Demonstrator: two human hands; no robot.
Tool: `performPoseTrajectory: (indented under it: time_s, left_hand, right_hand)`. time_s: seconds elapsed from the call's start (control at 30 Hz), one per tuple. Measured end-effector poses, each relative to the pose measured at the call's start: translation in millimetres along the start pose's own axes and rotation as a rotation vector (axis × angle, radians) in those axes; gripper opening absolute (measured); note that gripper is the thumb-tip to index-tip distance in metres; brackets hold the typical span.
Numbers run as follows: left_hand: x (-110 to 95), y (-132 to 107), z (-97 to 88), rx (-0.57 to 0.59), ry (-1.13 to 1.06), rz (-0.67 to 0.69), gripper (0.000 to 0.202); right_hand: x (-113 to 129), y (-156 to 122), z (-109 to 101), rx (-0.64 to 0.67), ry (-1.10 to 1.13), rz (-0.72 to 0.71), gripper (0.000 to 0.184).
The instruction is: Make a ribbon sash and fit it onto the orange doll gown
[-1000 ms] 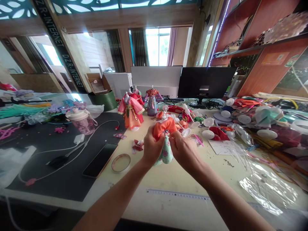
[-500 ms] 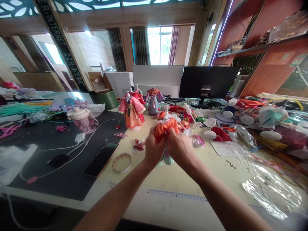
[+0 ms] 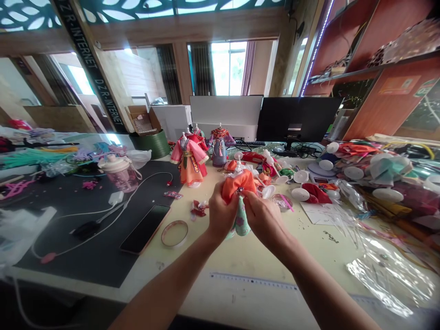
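Above the middle of the table, my left hand (image 3: 220, 213) is closed around the left side of an orange doll garment (image 3: 239, 179). A pale green doll garment part with darker patches (image 3: 242, 223) hangs below it, between my hands. At the orange cloth's gathered lower edge sits a small dark, shiny ornament (image 3: 240, 189). My right hand (image 3: 268, 214) pinches beside that ornament with thumb and forefinger; the fingertips partly hide what they grip. White doll-stand parts (image 3: 238, 167) show just behind the orange cloth.
Dressed doll forms (image 3: 190, 160) stand behind on the left. A tape roll (image 3: 174, 233), phone (image 3: 146, 228) and lidded cup (image 3: 120, 173) lie to the left. Nearer me is a ruler (image 3: 252, 280). Plastic bags (image 3: 388, 279) and a pile of cloth (image 3: 388, 169) are at right.
My right hand has shifted slightly right and down, away from my left, uncovering the ornament and more of the green part. My left hand keeps its hold on the orange garment.
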State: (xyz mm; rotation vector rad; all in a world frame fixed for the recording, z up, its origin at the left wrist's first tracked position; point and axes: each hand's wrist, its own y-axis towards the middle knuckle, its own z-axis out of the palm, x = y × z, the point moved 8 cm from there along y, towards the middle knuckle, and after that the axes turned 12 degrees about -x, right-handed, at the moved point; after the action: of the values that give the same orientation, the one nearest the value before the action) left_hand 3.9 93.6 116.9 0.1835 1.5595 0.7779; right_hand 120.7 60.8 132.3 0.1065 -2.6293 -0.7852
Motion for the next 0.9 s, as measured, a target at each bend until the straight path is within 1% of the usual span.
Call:
performPoseTrajectory:
  time_s: [0.2,0.37,0.53,0.7,0.8,0.9]
  left_hand:
    - [-1.8,1.6,-1.4,-0.011,0.044,0.03,0.027]
    - [-0.2,-0.6,0.8,0.011,0.007,-0.006,0.027]
    - [1.4,-3.8,2.4,0.051,-0.046,-0.008,0.028]
    - [3.9,-5.0,3.1,0.074,-0.028,-0.019,0.031]
    - [3.2,-4.1,2.9,0.054,-0.03,-0.011,0.031]
    - [2.2,-3.2,1.9,0.016,-0.033,-0.005,0.03]
  right_hand:
    - [-1.4,-3.6,-7.2,-0.114,-0.01,0.013,0.029]
    - [2.1,1.7,-4.9,-0.171,-0.088,0.001,0.028]
    - [6.2,7.8,0.8,-0.143,-0.145,-0.011,0.027]
    - [7.5,10.7,4.4,-0.094,-0.166,-0.013,0.025]
    - [7.1,8.7,4.1,-0.087,-0.095,-0.018,0.027]
    - [5.6,3.4,1.2,-0.112,0.004,-0.028,0.03]
